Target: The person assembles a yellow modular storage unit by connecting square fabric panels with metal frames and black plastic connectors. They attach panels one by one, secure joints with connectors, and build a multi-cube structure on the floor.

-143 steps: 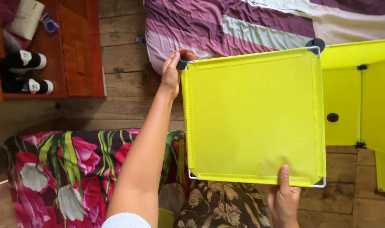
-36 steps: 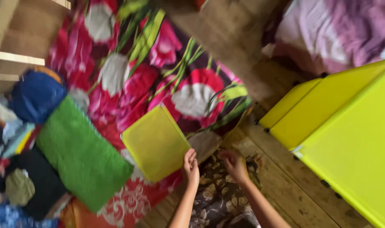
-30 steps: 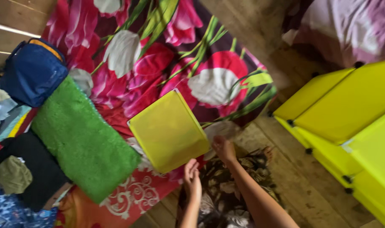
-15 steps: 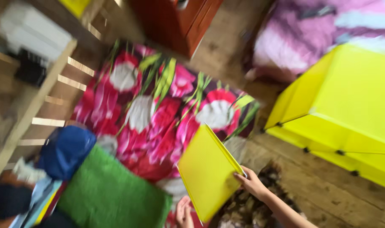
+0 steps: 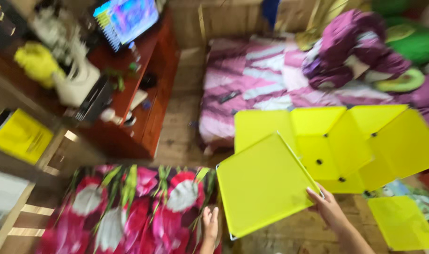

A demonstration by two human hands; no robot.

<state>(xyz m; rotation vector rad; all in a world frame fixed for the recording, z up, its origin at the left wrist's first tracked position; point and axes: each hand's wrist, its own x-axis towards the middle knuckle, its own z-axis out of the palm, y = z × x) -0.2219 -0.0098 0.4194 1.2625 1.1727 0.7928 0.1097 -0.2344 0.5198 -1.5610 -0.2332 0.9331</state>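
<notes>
The right hand grips the right edge of a flat, square yellow plastic panel, its fingers laid over the glossy face near the right corner. The panel has a thin pale wire rim and is held tilted above the wooden floor, just in front of the half-built yellow panel cabinet. The left hand is below the panel's lower left edge, fingers loosely together and pointing up; whether it touches the panel cannot be told through the blur.

The cabinet is made of the same smooth yellow squares joined at the corners by small dark round connectors. One more loose yellow panel lies on the floor at the lower right. A yellow rectangular sheet or box face sits at the left edge, its markings too blurred to make out.

To the left of the hands lies a floral cloth in pink, white and green. Beyond is a bed with a striped purple and pink cover and rumpled bedding, and a reddish wooden cabinet carrying a lit screen and cluttered small items.
</notes>
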